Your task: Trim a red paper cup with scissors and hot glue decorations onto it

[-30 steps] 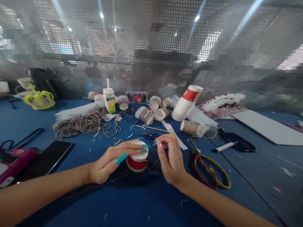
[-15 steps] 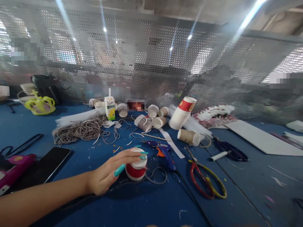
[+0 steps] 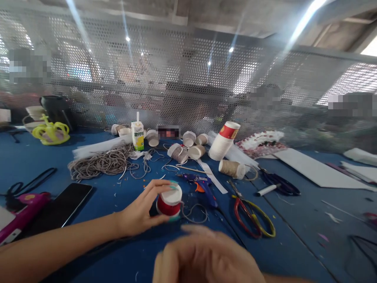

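My left hand (image 3: 144, 210) is round a small white paper cup (image 3: 172, 195) with a red band, which stands upside down on the blue table. Its fingers lie over the cup's top and the thumb presses low on the near side. From the cup's right side a thin grey cord (image 3: 203, 221) loops onto the table. My right hand (image 3: 206, 257), blurred by motion, is at the bottom centre with curled fingers; whether it holds anything is not visible. Just beyond the cup lies a blue glue gun (image 3: 206, 190) with an orange trigger.
Red-and-yellow-handled scissors (image 3: 253, 220), dark-handled scissors (image 3: 279, 182) and a white marker (image 3: 268, 190) lie to the right. Behind are a cup stack (image 3: 220, 145), twine-wrapped cups (image 3: 178, 153), a drink carton (image 3: 137, 135) and a cord heap (image 3: 101, 163). A phone (image 3: 59, 210) lies left.
My right hand has come up into view at the bottom centre. My left thumb has moved onto the cup's near side, and the fingers have drawn back a little across its top.
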Action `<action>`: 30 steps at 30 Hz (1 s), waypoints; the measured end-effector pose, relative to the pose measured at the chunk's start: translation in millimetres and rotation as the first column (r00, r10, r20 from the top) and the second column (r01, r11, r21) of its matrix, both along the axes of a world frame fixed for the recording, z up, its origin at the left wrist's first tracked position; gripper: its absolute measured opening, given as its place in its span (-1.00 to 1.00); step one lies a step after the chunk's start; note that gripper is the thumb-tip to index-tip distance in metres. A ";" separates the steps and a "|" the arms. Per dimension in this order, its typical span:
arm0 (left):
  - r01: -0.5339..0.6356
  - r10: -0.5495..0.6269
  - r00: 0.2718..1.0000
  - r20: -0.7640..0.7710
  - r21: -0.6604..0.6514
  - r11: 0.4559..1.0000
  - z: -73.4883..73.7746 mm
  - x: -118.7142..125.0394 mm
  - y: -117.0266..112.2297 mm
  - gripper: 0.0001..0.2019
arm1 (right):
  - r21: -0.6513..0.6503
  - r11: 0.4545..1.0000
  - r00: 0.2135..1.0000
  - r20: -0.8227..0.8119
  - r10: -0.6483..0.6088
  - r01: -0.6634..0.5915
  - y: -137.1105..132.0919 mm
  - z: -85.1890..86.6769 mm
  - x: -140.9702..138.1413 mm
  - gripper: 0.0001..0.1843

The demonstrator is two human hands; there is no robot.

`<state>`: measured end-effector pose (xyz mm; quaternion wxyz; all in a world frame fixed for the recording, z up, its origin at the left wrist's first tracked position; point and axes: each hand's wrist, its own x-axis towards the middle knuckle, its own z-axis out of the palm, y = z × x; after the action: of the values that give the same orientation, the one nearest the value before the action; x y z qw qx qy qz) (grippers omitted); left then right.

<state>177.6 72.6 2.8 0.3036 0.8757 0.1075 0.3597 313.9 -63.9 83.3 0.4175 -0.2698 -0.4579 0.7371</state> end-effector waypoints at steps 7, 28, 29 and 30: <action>-0.269 0.287 0.955 0.072 -0.194 0.943 -2.5 1.9 2.0 -0.39 | 0.858 0.301 0.075 0.298 -0.952 0.417 78.1 -15.6 88.5 -0.73; 0.111 0.002 0.991 0.131 -0.849 0.517 4.2 2.7 -0.3 -0.50 | 0.586 0.787 -0.388 0.783 -0.486 0.196 80.8 -36.3 105.5 -0.72; 0.114 0.020 0.990 0.141 -0.873 0.475 3.6 2.7 0.8 -0.51 | 0.579 0.788 -0.371 0.793 -0.483 0.211 80.6 -34.3 107.2 -0.73; 0.121 0.035 0.988 0.152 -0.889 0.441 2.8 2.6 1.9 -0.51 | 0.582 0.780 -0.355 0.797 -0.489 0.231 80.0 -32.4 108.1 -0.74</action>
<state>180.1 74.5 5.6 0.7362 0.5564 0.2359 0.3046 422.0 16.1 51.0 0.1465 -0.8215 -0.5498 0.0365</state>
